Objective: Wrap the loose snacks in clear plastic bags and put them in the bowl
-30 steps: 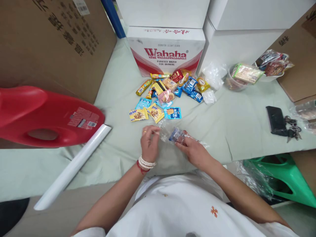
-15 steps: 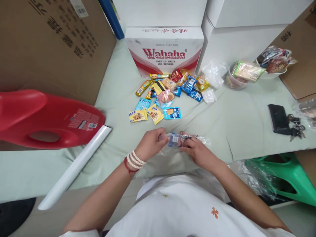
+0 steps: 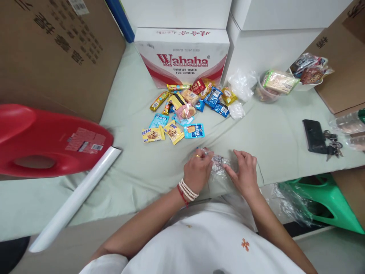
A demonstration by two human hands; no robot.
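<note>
A crinkled clear plastic packet (image 3: 218, 164) lies on the cloth near the front edge, between my hands; what is inside it is hard to make out. My left hand (image 3: 197, 170), with beads at the wrist, is closed on the packet's left end. To the right, my right hand (image 3: 244, 173) is open with its fingers apart, its thumb close to the packet's right side. Beyond them lies a pile of wrapped snacks, among them yellow cookie packets (image 3: 154, 134), a light blue packet (image 3: 194, 130), dark blue packets (image 3: 213, 97) and a red one (image 3: 197, 86).
Behind the pile stands a Wahaha water carton (image 3: 182, 57). On the left are a red plastic stool (image 3: 62, 140) and a white roll (image 3: 76, 198). To the right are a clear tub of snacks (image 3: 268, 91), a black wallet (image 3: 314, 136), keys (image 3: 334, 146) and a green stool (image 3: 327, 201).
My left hand has moved right along the packet, its palm now turned down. My right hand has let go and moved right, fingers spreading. The packet looks more bunched up.
</note>
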